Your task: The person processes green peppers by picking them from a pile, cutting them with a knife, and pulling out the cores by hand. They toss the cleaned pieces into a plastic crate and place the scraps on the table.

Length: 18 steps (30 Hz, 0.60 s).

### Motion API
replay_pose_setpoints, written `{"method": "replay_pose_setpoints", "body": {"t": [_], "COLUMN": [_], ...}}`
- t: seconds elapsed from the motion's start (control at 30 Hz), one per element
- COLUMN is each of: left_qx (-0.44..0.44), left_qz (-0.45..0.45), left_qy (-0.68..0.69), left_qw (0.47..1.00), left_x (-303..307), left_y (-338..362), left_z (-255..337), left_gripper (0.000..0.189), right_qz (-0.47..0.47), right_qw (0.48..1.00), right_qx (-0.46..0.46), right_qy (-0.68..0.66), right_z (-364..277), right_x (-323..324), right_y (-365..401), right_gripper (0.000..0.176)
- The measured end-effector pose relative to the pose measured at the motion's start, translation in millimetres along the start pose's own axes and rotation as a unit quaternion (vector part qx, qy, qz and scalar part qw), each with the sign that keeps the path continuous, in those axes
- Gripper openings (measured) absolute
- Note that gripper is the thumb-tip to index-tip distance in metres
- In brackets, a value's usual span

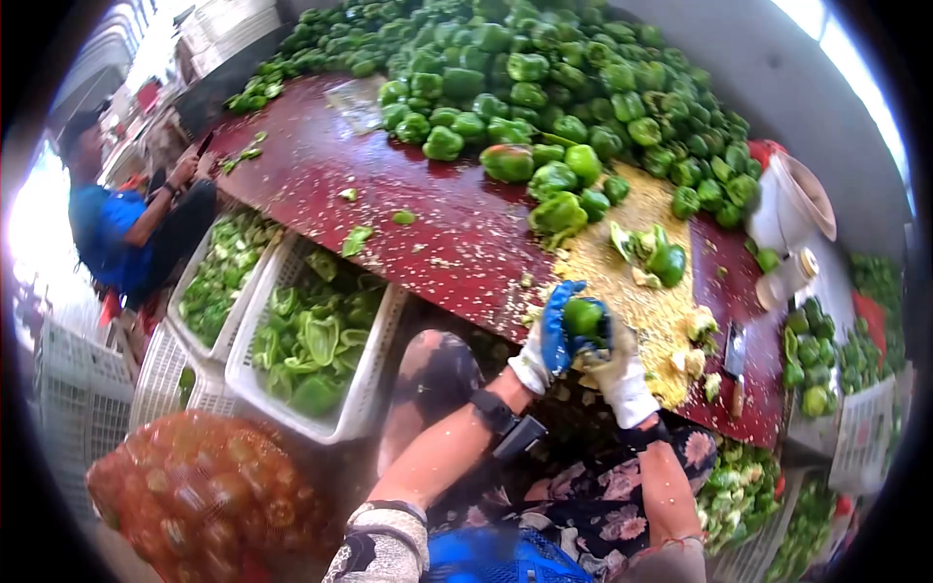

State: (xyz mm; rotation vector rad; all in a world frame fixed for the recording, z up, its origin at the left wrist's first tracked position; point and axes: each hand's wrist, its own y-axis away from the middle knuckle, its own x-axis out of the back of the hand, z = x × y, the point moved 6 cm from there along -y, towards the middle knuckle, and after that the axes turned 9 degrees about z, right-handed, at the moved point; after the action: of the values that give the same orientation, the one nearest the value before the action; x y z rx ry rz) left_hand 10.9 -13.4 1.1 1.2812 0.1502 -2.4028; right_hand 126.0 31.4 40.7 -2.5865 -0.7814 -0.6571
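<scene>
A green pepper (584, 317) is between my two gloved hands at the near edge of the red table (437, 233). My left hand (554, 335), in a blue and white glove, wraps round its left side. My right hand (614, 364), in a whitish glove, closes on it from the right and below. Just beyond, a cut-open pepper (666, 262) lies on a yellow, seed-covered patch (632, 316). Pale pepper cores (690, 361) lie right of my right hand. A knife (736, 364) rests on the table further right.
Whole peppers (525, 68) are heaped at the back. A white crate (364, 389) of cut peppers stands at the left, near a red net sack (214, 486). Another person (126, 214) sits at the far left. A white bucket (782, 199) and jar (785, 280) stand right.
</scene>
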Motion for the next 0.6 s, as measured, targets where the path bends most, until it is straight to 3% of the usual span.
{"method": "replay_pose_setpoints", "body": {"t": [0.03, 0.1, 0.13, 0.2, 0.23, 0.27, 0.3, 0.33, 0.37, 0.4, 0.47, 0.5, 0.57, 0.6], "left_qx": [0.06, 0.019, 0.01, 0.032, 0.032, 0.039, 0.026, 0.005, 0.005, 0.043, 0.021, 0.022, 0.003, 0.025], "left_qz": [0.015, 0.08, 0.101, 0.079, 0.113, 0.179, 0.185, 0.06, -0.09, -0.239, -0.069, 0.013, 0.134, 0.169], "left_qy": [0.105, 0.111, 0.114, 0.157, 0.166, 0.083, 0.065, 0.045, 0.181, 0.296, 0.129, 0.064, 0.038, 0.039], "left_qw": [0.993, 0.99, 0.988, 0.984, 0.979, 0.98, 0.98, 0.997, 0.979, 0.924, 0.989, 0.998, 0.99, 0.985], "left_x": [-3.0, 1.2, 14.2, 49.7, 56.4, 56.1, 50.4, 46.5, 87.6, 129.5, 140.5, 132.3, 50.8, 43.2], "left_y": [-4.2, -6.0, -11.7, -20.5, -21.9, -20.4, -15.5, -13.0, -26.6, -34.4, -41.1, -37.6, 0.4, 0.6], "left_z": [-2.7, 3.9, -0.4, -16.5, -21.7, -19.1, -14.3, -8.9, -34.2, -59.8, -47.4, -40.4, 3.3, 6.5], "left_gripper": [0.054, 0.049, 0.048, 0.041, 0.036, 0.039, 0.037, 0.041, 0.043, 0.045, 0.044, 0.044, 0.038, 0.034], "right_qz": [0.026, 0.112, 0.154, 0.146, 0.125, 0.103, 0.035, -0.029, -0.061, -0.068, -0.028, -0.001, 0.029, -0.008], "right_qw": [0.996, 0.969, 0.978, 0.961, 0.973, 0.977, 0.962, 0.935, 0.946, 0.965, 0.985, 0.993, 0.994, 0.981], "right_qx": [-0.032, -0.056, -0.122, -0.175, -0.096, -0.017, -0.045, -0.084, -0.045, 0.027, 0.093, 0.035, -0.096, -0.158], "right_qy": [-0.078, -0.213, -0.073, -0.155, -0.168, -0.184, -0.268, -0.343, -0.317, -0.25, -0.142, -0.11, -0.053, -0.109], "right_z": [2.2, -2.5, 5.5, 39.3, 29.9, 19.9, -17.4, -56.3, -72.9, -86.8, -96.7, -86.7, -46.4, -57.1], "right_x": [9.4, 25.7, 39.1, 40.0, 29.7, 19.5, -0.6, -20.0, -37.1, -47.9, -50.4, -33.1, -9.1, 21.5], "right_y": [-7.1, -21.9, -31.3, -41.2, -45.0, -47.4, -43.4, -37.9, -35.1, -28.9, -39.6, -52.0, -79.7, -86.5], "right_gripper": [0.066, 0.047, 0.039, 0.037, 0.036, 0.037, 0.049, 0.062, 0.064, 0.068, 0.079, 0.078, 0.076, 0.074]}}
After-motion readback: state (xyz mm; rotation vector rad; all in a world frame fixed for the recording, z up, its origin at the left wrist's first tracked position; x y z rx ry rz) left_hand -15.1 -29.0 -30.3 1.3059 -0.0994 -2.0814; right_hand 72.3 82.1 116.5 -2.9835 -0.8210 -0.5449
